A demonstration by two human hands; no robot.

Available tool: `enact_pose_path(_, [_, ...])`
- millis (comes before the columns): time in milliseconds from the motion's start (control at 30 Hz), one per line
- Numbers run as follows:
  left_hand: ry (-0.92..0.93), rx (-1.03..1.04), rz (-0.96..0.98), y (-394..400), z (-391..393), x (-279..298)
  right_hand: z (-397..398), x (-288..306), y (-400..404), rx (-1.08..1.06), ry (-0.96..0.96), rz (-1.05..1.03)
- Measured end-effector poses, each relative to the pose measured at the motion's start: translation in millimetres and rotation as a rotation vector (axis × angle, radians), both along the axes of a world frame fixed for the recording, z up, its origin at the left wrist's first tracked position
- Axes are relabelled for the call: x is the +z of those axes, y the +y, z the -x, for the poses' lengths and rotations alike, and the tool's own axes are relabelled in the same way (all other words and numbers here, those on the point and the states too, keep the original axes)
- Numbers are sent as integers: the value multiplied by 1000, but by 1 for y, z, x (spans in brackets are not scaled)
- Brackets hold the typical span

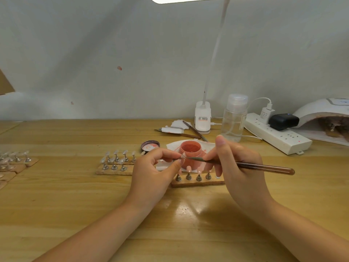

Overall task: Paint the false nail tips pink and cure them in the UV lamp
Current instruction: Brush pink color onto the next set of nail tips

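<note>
A: Status?
B: Mid-paint. Left hand (151, 173) pinches one nail tip (183, 155) on its small stand; right hand (239, 165) grips the brush (245, 165), bristles touching that tip, just in front of the open pink gel jar (190, 151).
A: Done so far?
B: Near strip (196, 183) carries four stands; at least two tips look pink. Clear tips (117, 159) on the left strips look unpainted.
A: Curing?
B: UV lamp (324, 116) sits far right, well apart; contents unclear. I'd say lots left.
</note>
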State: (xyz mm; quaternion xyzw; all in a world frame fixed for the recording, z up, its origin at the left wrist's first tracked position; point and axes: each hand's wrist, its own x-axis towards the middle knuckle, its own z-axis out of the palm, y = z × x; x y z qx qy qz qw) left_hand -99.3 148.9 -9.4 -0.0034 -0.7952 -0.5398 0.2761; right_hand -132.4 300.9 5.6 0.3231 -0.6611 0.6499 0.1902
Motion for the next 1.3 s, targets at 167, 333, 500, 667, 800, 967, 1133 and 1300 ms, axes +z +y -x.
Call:
enact_pose_path(167, [-1, -6, -8, 0, 0, 0, -1, 1, 0, -10, -36, 66])
enact_pose_path(333, [-2, -1, 1, 0, 0, 0, 1, 0, -1, -16, -11, -10])
enact_pose_path(500, [-8, -1, -8, 0, 1, 1, -2, 0, 0, -12, -18, 53])
enact_pose_path(667, [0, 8, -1, 0, 0, 1, 0, 1, -2, -11, 12, -50])
enact_pose_path(800, [3, 11, -14, 0, 0, 0, -2, -1, 0, 7, -36, 71])
enact_pose_path(967, [2, 16, -6, 0, 1, 0, 1, 1, -1, -60, -13, -7])
enact_pose_path(1133, [-2, 14, -13, 0, 1, 0, -2, -1, -2, 11, -72, 50])
enact_pose_path(1300, [-7, 17, -2, 1, 0, 1, -1, 1, -2, -33, -29, 35])
